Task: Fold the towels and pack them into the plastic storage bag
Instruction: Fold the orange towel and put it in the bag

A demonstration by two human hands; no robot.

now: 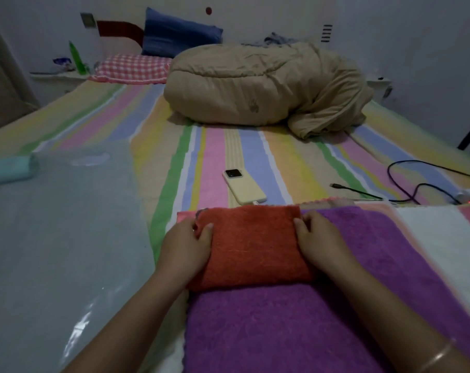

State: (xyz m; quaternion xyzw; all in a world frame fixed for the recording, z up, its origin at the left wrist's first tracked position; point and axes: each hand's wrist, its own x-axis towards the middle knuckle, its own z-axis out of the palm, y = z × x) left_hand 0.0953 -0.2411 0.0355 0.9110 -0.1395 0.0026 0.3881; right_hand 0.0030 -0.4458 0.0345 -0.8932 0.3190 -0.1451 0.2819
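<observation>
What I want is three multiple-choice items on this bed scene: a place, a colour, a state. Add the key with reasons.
1. The orange towel lies: A) on the purple towel; B) inside the storage bag; C) on the checked pillow.
2. The phone is cased in: A) black; B) pale yellow; C) red.
3. The orange towel is: A) spread flat; B) crumpled in a heap; C) folded thick.
1 A: purple cloth shows around it. 2 B: its back is pale yellow. 3 C: its near edge is a rounded fold; left hand and right hand grip its ends.
</observation>
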